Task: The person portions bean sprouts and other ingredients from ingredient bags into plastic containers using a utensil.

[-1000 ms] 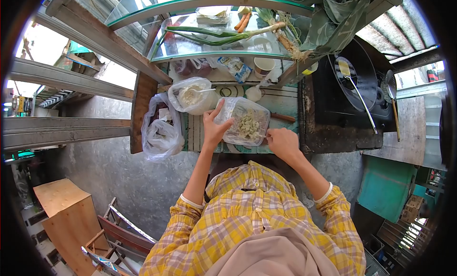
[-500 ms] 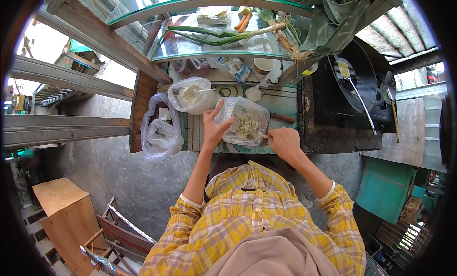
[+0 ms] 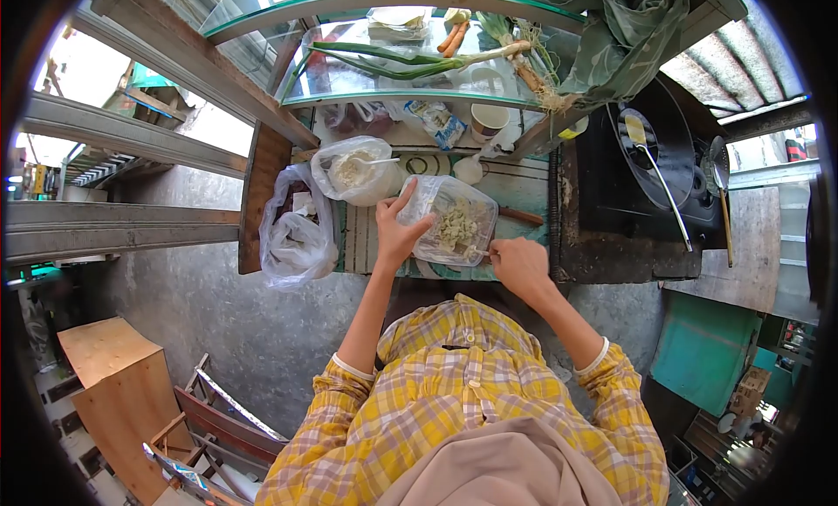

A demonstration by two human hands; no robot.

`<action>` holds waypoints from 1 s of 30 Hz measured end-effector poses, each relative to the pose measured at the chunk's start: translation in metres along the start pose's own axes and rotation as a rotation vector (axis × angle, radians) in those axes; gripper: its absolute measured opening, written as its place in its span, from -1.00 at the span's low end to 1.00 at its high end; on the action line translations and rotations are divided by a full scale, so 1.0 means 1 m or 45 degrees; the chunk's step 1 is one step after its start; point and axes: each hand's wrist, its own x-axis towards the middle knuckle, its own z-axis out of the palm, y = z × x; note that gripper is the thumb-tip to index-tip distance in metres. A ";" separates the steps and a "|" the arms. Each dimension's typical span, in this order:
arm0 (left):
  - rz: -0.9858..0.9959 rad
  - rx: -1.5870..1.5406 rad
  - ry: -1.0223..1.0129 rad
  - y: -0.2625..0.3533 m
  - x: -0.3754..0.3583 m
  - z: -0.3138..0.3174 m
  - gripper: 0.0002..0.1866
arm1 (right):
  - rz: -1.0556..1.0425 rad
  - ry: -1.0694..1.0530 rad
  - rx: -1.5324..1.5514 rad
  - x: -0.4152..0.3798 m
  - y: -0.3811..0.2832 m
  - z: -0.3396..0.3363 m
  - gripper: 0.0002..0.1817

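Observation:
A clear plastic container sits tilted on the table, with a pale green crumbly mixture gathered in its right half. My left hand holds the container's left side, index finger stretched along the outside and thumb over the rim. At the lower right corner of the container, my right hand is closed in a pinch; what lies between its fingers is too small to make out. Just behind it, a brown handle lies beside the container. A bag of white powder with a spoon in it stands to the left.
Another plastic bag sits at the table's left edge. Behind are a paper cup and a blue-white packet. Spring onions lie on the glass shelf above. On the right, a wok with a spatula rests on the stove.
The camera view has shifted slightly. My right hand has turned a little at the container's corner; my left hand keeps its hold.

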 end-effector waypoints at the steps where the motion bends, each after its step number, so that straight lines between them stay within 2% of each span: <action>1: -0.005 -0.001 -0.004 0.002 0.000 0.001 -0.24 | 0.006 -0.002 -0.012 -0.002 0.000 0.012 -0.84; 5: 0.056 0.069 0.003 0.009 -0.001 0.002 -0.24 | 0.025 -0.023 0.036 0.010 0.004 0.044 -0.84; 8: 0.031 0.036 -0.006 0.004 0.000 0.001 -0.24 | 0.048 0.014 0.132 0.016 0.009 0.024 -0.83; 11: 0.013 0.018 0.005 0.001 -0.001 0.000 -0.25 | 0.094 -0.049 0.135 0.008 0.006 -0.008 -0.84; 15: 0.037 0.042 -0.010 0.004 -0.002 0.001 -0.24 | 0.173 -0.244 0.061 0.002 0.012 0.005 -0.84; 20: 0.058 0.067 -0.019 0.008 0.002 0.002 -0.24 | 0.182 -0.247 0.022 0.010 0.021 0.045 -0.83; 23: 0.041 0.036 -0.021 0.003 0.000 0.002 -0.24 | 0.141 -0.095 0.056 0.000 0.014 0.013 -0.81; 25: 0.015 0.015 -0.018 0.002 0.000 0.000 -0.23 | 0.106 -0.110 0.054 -0.008 0.009 -0.004 -0.81; 30: 0.052 0.074 -0.038 0.007 0.001 0.005 -0.23 | 0.090 -0.178 -0.042 -0.006 -0.002 0.019 -0.77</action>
